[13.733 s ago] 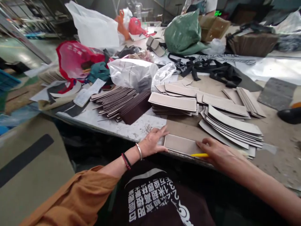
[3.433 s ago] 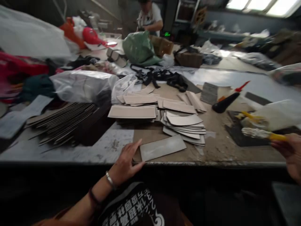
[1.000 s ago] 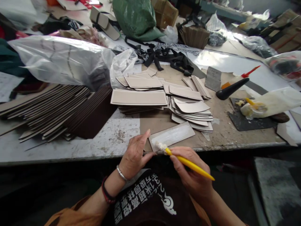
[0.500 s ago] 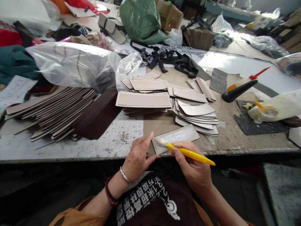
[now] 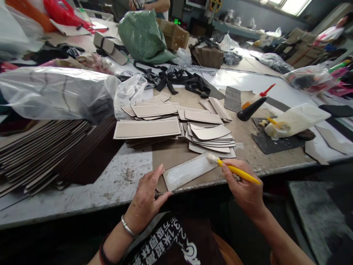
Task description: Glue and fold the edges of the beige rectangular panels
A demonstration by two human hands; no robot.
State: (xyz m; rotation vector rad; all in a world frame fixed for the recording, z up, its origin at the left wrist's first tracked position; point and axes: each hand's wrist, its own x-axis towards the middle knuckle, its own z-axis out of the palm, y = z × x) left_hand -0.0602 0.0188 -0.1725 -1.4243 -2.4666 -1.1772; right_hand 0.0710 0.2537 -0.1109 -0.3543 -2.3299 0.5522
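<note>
In the head view, a long, cluttered workshop table [image 5: 113,197] is stretching out before me. Near its front edge a thin, greyish rectangular panel [image 5: 187,172], glossy white on top, is lying aslant. The left hand [image 5: 145,194] is bracketing its left end, thumb and forefinger spread wide. The right hand [image 5: 246,187] is pinching a yellow-handled brush [image 5: 241,173], its clotted white bristles at the panel's right end. Stacked pale beige panels [image 5: 147,129] are sitting just behind; dark brown strips [image 5: 92,158] are lying to the left, a translucent plastic container [image 5: 303,118] to the right.
</note>
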